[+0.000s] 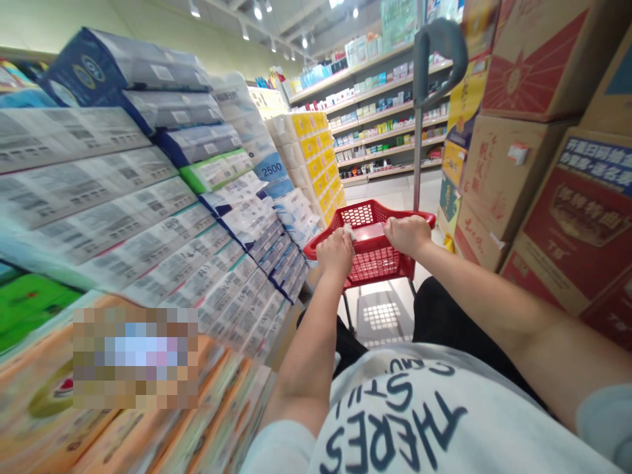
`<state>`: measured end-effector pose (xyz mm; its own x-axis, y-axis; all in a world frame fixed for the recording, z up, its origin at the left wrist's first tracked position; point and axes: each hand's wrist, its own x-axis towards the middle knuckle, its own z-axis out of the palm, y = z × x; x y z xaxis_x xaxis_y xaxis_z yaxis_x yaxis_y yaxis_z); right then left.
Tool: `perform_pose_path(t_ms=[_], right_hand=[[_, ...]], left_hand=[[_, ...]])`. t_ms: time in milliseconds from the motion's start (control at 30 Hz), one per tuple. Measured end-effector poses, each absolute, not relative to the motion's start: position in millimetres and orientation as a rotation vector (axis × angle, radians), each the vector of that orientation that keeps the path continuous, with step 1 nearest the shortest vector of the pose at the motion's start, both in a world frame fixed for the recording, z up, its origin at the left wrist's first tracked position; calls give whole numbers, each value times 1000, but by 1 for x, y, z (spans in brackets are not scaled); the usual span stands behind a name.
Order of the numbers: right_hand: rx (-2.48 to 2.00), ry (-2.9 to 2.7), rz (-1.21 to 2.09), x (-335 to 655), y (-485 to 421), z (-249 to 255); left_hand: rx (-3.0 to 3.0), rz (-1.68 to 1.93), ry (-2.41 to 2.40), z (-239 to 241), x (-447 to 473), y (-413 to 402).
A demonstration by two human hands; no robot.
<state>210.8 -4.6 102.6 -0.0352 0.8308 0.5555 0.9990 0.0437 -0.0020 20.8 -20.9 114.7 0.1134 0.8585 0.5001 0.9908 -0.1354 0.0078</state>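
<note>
A red plastic shopping cart (375, 264) with a lattice basket stands right in front of my body. My left hand (336, 251) is closed around the left part of its near handle bar. On the right part of the same bar, my right hand (409, 234) is wrapped in a fist. Something small and whitish (349, 231) shows beside my left fingers, too small to name. A metal pole (417, 158) rises at the cart's right side, topped by a grey loop handle (440, 62). Part of the basket's inside is hidden by the bar and my hands.
Stacked tissue packs (148, 197) line the left side, with yellow-and-white packs (311, 151) farther along. Cardboard cartons (513, 171) are piled close on the right. Shelves of small boxed goods (380, 112) cross the far end. Orange packs (44, 395) lie at lower left.
</note>
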Motion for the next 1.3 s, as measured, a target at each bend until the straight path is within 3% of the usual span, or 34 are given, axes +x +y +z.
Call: perform_pose_path(t_ms=[467,1300], right_hand=[[-1850,-1925,-540,210,-10,105],[-1877,-1894,-535,208,0,100]], left_hand=[[-2162,-211,-2038,139,19,-3],[-2247,-699,-1518,90,4,-25]])
